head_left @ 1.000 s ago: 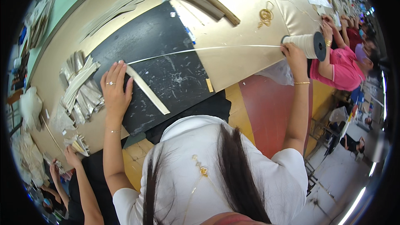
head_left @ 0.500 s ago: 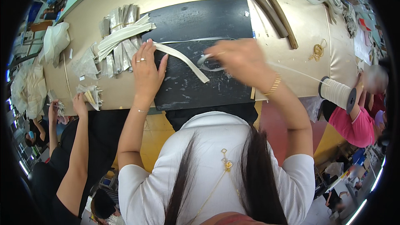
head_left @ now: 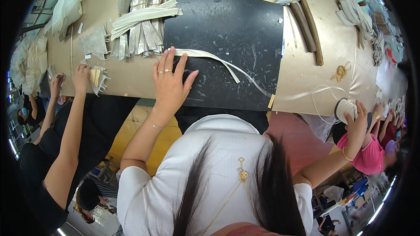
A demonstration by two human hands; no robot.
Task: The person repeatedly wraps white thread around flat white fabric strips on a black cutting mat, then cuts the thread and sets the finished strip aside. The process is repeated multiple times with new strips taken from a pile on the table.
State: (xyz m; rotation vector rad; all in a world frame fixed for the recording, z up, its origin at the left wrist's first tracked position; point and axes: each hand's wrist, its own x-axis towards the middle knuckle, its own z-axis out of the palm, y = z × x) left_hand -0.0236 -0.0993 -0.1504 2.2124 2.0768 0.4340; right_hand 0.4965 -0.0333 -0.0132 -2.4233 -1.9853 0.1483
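A cream fabric strip [head_left: 202, 53] lies on the black cutting mat [head_left: 227, 22], its right end curving toward me. My left hand [head_left: 171, 78] rests flat with fingers spread, its fingertips pressing the strip's left end. A thin whitish tape [head_left: 253, 81] runs along the strip, over the mat and on toward the right. At the table's right edge my right hand [head_left: 358, 124] is closed round the far side of the spool [head_left: 343, 110] of white tape. Loose loops of the tape curl between mat and spool.
Beyond my left hand lies a bundle of grey strips [head_left: 144, 30] with cream strips [head_left: 140, 17] across it. Two hammers [head_left: 311, 28] and golden elastic bands [head_left: 341, 72] lie right of the mat. A co-worker's hands [head_left: 81, 78] hold pieces at the left.
My right hand has moved from over the mat to the spool at the right. The tape now trails in loose loops. The strip lies straighter under my left hand, which stays down.
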